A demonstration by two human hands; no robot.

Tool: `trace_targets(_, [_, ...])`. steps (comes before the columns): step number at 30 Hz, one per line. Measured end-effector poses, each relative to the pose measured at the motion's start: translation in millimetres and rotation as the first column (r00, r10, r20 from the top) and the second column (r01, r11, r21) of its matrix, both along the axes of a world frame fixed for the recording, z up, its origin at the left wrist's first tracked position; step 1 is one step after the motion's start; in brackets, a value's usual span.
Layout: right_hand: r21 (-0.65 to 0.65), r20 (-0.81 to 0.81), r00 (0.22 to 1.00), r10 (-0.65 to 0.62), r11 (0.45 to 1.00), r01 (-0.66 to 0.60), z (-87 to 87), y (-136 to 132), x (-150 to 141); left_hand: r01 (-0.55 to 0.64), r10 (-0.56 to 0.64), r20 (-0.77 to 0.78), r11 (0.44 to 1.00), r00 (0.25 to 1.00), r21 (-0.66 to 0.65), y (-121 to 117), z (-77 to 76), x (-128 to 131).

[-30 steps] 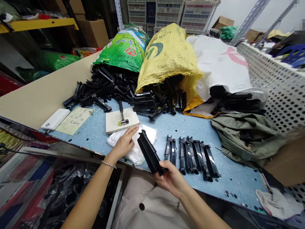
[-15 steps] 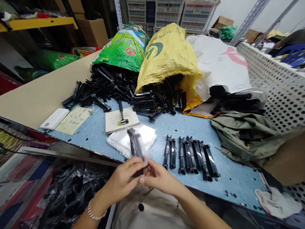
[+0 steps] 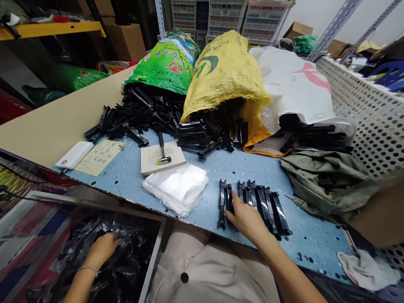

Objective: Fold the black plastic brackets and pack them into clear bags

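My right hand [image 3: 249,216] is at the row of black plastic parts on the table, thumb and fingers closed about one long black plastic part [image 3: 229,194] near the row's left end. Another black part [image 3: 221,206] lies just left of it, and several more [image 3: 261,202] lie side by side to the right. Down at the lower left, my left hand [image 3: 102,249] reaches over a bin of black parts in clear bags [image 3: 126,269]. Its fingertips are dark and partly hidden, so I cannot see whether they grip anything.
Clear plastic bags [image 3: 176,187] lie stacked near the table's front edge. Behind them a small mallet [image 3: 162,151] rests on a pale block [image 3: 147,164]. Loose black parts [image 3: 151,113] spill from green, yellow [image 3: 227,71] and white sacks. A green cloth [image 3: 325,176] lies right.
My hands, together on a bagged black part before, have separated. The left went down to the bin; the right moved right to the row. The bagged part is no longer between them.
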State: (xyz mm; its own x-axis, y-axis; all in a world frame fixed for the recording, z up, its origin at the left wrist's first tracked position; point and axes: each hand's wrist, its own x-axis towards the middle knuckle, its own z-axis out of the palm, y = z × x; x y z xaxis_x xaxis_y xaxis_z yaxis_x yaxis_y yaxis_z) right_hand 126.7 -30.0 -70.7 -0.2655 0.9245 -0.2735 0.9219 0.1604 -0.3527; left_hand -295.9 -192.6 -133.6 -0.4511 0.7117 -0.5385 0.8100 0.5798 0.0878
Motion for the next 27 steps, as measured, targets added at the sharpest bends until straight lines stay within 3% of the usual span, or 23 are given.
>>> trace_targets(2, [-0.02, 0.013, 1.0, 0.007, 1.0, -0.007, 0.0, 2, 0, 0.05, -0.058, 0.028, 0.976, 0.998, 0.211, 31, 25.9, 43])
trace_targets(3, [-0.03, 0.012, 1.0, 0.005, 1.0, -0.005, 0.2, 4, 0, 0.081, -0.094, 0.014, 0.923, 0.996, 0.375, 48, 39.6, 70])
trace_targets(6, [-0.073, -0.086, 0.996, -0.03, 0.997, 0.023, 0.4, 9, 2, 0.177, -0.318, 0.051, 0.646, 0.947, 0.743, 99, 65.2, 147])
trace_targets(7, [-0.096, -0.158, 0.986, -0.06, 0.994, 0.045, 0.4, 10, 3, 0.182, -0.38, 0.067, 0.583, 0.923, 0.792, 115, 66.5, 166])
trace_targets(8, [-0.126, -0.25, 0.962, -0.105, 0.989, 0.075, 0.5, 10, 4, 0.147, -0.419, 0.123, 0.555, 0.899, 0.819, 128, 64.9, 180])
trace_targets(10, [-0.23, -0.478, 0.848, -0.23, 0.964, 0.133, 1.5, 9, 7, -0.069, -0.396, 0.364, 0.59, 0.843, 0.804, 150, 56.4, 189])
trace_targets(13, [-0.47, -0.727, 0.541, -0.422, 0.881, 0.056, 6.4, 6, 7, -0.414, -0.244, 0.707, 0.668, 0.663, 0.619, 169, 44.8, 173])
trace_targets(15, [-0.579, -0.771, 0.366, -0.521, 0.813, -0.062, 11.2, 5, 0, -0.484, -0.204, 0.792, 0.696, 0.575, 0.53, 173, 43.3, 159])
trace_targets(17, [-0.634, -0.766, 0.256, -0.59, 0.76, -0.145, 15.6, 7, -15, -0.499, -0.2, 0.835, 0.722, 0.513, 0.479, 174, 45.4, 151])
trace_targets(22, [-0.673, -0.731, 0.168, -0.661, 0.659, -0.335, 15.8, 17, -74, -0.56, -0.187, 0.891, 0.719, 0.414, 0.412, 170, 48.9, 157])
trace_targets(25, [-0.664, -0.733, 0.151, -0.663, 0.651, -0.368, 7.5, 26, -97, -0.606, -0.178, 0.895, 0.681, 0.409, 0.412, 166, 48.3, 155])
trace_targets(27, [-0.676, -0.725, 0.127, -0.677, 0.662, -0.324, 1.3, 31, -98, -0.641, -0.169, 0.898, 0.648, 0.405, 0.411, 161, 49.5, 148])
